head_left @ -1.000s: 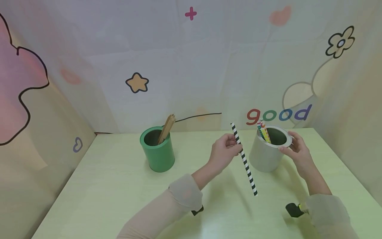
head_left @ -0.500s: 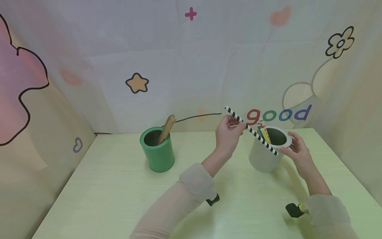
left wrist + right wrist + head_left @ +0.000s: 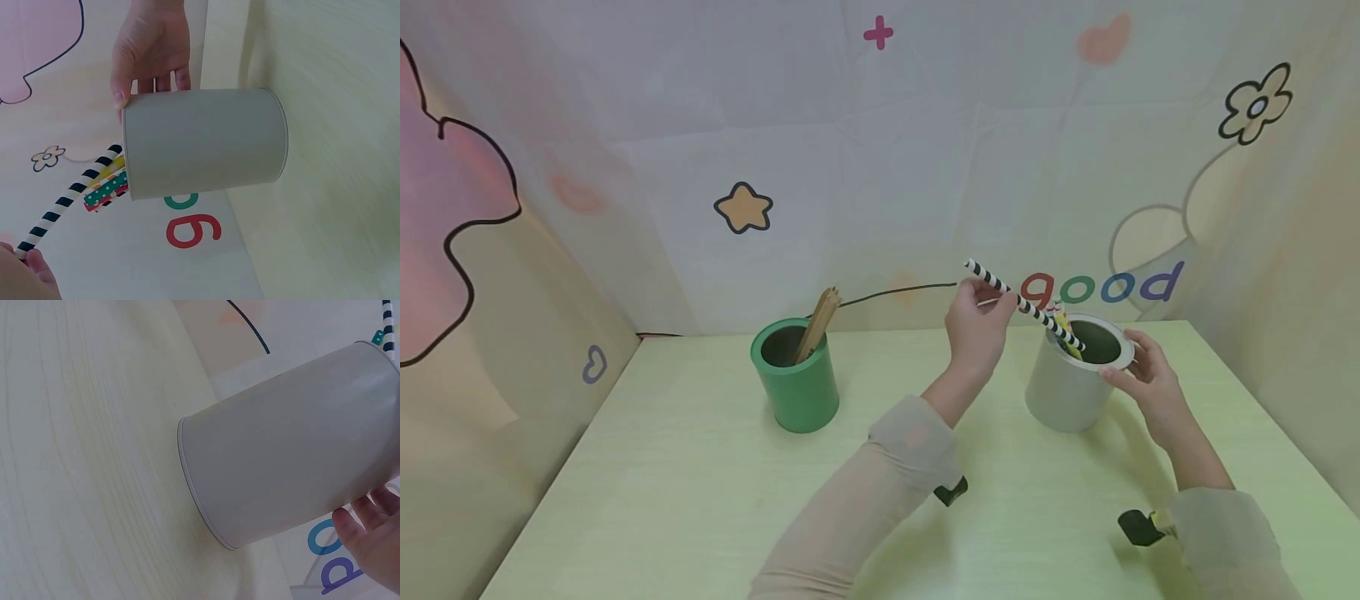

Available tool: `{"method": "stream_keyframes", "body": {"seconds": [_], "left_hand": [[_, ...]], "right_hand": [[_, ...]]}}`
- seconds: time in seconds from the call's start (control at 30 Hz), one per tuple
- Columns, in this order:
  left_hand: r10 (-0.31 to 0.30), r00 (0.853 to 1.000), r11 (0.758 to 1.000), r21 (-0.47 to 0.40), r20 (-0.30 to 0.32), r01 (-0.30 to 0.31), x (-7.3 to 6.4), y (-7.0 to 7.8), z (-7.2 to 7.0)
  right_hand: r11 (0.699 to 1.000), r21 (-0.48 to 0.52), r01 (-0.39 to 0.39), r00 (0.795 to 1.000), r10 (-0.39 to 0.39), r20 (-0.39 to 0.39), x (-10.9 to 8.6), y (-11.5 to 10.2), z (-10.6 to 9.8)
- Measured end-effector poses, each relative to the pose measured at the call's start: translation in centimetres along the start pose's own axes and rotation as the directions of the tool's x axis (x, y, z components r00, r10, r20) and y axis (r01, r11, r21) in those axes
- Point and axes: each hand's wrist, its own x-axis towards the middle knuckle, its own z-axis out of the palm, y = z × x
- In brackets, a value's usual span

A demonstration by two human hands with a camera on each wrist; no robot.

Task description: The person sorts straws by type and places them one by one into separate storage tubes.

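Note:
My left hand (image 3: 977, 329) pinches a black-and-white striped paper straw (image 3: 1030, 308) between thumb and fingers. The straw slants down to the right, its lower end over the mouth of a grey cylindrical pot (image 3: 1063, 396). In the left wrist view, that end of the straw (image 3: 69, 197) meets the pot's rim beside several patterned straws (image 3: 106, 187), green dotted, red and yellow. My right hand (image 3: 1153, 387) holds the pot at its right side, thumb at the front of the rim and fingers behind. The right wrist view shows fingertips (image 3: 350, 528) against the pot's wall.
A green pot (image 3: 797, 387) with tan sticks (image 3: 818, 325) leaning in it stands on the left of the pale table (image 3: 685, 483). A printed cloth (image 3: 850, 167) hangs behind and at both sides. Black camera pieces (image 3: 1141, 527) stick out below the sleeves.
My left hand has moved up and slightly right, tilting the straw from steep to slanted, with its lower end brought over the grey pot's mouth. My right hand stays on the pot.

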Motion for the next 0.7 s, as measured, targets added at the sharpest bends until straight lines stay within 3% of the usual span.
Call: {"method": "stream_keyframes", "body": {"seconds": [0.37,0.7], "left_hand": [[-0.025,1.0,0.991,0.129,-0.011,0.026,0.6,-0.5,1.1],[-0.043,0.997,0.95,0.312,0.066,0.02,0.3,-1.0,2.4]], "right_hand": [[1.0,-0.014,0.005,1.0,-0.005,0.003,0.0,0.0,0.0],[1.0,0.003,0.002,1.0,-0.002,0.006,0.0,0.0,0.0]]}}
